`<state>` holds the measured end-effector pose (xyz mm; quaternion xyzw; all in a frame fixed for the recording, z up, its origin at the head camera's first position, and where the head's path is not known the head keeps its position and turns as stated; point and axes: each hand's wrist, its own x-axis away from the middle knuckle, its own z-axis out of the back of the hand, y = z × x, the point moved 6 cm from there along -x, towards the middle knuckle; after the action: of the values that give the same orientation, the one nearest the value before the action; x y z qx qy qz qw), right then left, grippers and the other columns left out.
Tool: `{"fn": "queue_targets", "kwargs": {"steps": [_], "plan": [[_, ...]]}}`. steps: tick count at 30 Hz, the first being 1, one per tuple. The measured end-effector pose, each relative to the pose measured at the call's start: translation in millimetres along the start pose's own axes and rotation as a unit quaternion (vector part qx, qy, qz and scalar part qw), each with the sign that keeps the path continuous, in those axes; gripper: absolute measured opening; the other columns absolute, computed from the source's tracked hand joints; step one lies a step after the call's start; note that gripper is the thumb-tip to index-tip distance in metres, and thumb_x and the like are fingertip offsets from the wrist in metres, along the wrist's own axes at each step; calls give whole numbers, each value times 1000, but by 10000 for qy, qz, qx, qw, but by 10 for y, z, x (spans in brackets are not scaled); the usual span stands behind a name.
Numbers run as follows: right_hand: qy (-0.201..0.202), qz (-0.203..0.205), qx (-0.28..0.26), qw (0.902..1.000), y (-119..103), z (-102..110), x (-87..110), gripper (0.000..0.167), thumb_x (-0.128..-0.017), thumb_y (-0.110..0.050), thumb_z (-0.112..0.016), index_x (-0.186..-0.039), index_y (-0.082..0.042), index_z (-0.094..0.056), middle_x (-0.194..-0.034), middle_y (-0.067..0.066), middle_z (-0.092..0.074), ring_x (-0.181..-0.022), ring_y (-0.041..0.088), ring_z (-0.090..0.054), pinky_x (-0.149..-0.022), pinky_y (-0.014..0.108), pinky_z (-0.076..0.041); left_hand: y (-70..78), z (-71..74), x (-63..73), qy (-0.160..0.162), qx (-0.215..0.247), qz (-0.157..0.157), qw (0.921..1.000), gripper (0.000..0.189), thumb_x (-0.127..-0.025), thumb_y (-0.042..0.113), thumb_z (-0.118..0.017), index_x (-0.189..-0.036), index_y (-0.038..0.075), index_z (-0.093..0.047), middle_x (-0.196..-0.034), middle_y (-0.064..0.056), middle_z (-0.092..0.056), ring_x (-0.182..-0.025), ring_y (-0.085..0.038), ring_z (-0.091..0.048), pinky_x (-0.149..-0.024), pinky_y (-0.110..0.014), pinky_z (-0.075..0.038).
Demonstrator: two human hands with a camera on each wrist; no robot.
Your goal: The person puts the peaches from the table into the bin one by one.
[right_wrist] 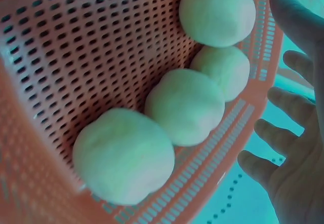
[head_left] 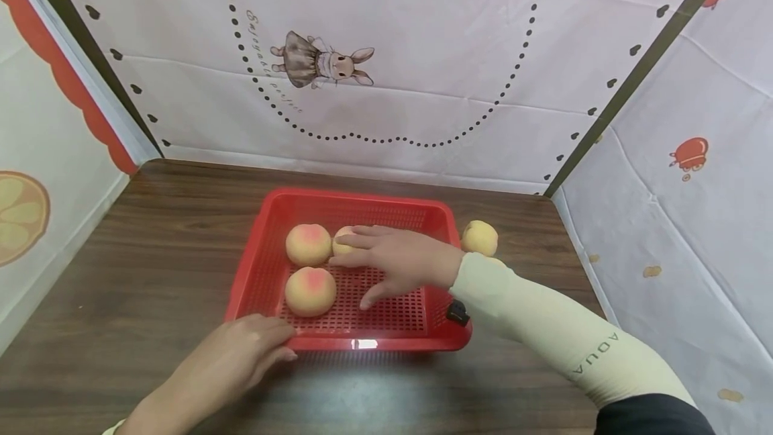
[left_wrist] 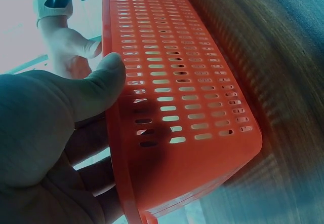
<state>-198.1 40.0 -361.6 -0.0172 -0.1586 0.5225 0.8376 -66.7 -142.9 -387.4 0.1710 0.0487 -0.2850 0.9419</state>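
Observation:
A red plastic basket [head_left: 347,344] with slotted walls holds several yellow peaches with pink tops, among them a peach [head_left: 308,244] at the back left and a peach [head_left: 311,292] nearer the front. My left hand [head_left: 241,354] grips the basket's front-left rim; in the left wrist view its thumb [left_wrist: 109,77] presses the outer wall and the fingers reach over the rim. Above the basket is my right hand [head_left: 392,257], fingers spread, holding nothing. It partly hides another peach [head_left: 343,240]. In the right wrist view, the right hand [right_wrist: 298,178] stands apart from the peaches.
Outside the basket's right wall lies a yellow round fruit [head_left: 480,238], with another partly hidden by the right sleeve [head_left: 555,321]. The brown wooden table [head_left: 90,301] meets white printed cloth walls [head_left: 410,72] at the back and sides.

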Motion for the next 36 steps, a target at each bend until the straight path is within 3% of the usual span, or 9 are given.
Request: {"fn": "queue_targets", "kwargs": {"steps": [4,9,22,30,36], "plan": [[55,-166,29,9998,95,23,117,86,-85,-61,-77,-159,-35,-42,-173,-2,-30,-163,25,-19,-133,43,-19,-10,-6,-3,-115,10,104,9999,12,-88,33,-82,-98,32,-75,-91,20,-72,-85,-1,-67,-77,-35,-60],[6,-448,95,9990,205,41,239,87,-86,-64,-76,-160,-35,-40,-173,-1,-28,-163,26,-19,-133,44,-20,-2,-8,-3,-69,-40,28,10000,14,-87,34,-82,-98,31,-75,-91,19,-72,-85,-3,-67,-76,-36,-60],[186,-987,-334,9944,491,33,612,87,-86,-57,-78,-160,-32,-40,-173,1,-29,-162,32,-22,-121,53,-41,-6,0,-1,14,-182,-48,9998,18,-85,32,-84,-102,28,-77,-92,16,-74,-85,-5,-68,-77,-36,-61],[444,-1172,-534,9907,667,49,857,81,-89,-53,-77,-159,-29,-43,-171,5,-33,-160,34,-28,-116,56,-46,3,2,-10,87,-198,-83,9997,19,-83,32,-86,-99,28,-76,-89,16,-73,-82,-4,-66,-76,-36,-61],[495,-1418,-532,9872,816,18,1048,79,-92,-52,-74,-160,-26,-43,-170,7,-34,-160,36,-26,-115,57,-47,-8,-33,-8,-1,-46,73,10000,17,-85,32,-84,-99,28,-75,-90,19,-72,-84,-3,-66,-76,-35,-62]]}}
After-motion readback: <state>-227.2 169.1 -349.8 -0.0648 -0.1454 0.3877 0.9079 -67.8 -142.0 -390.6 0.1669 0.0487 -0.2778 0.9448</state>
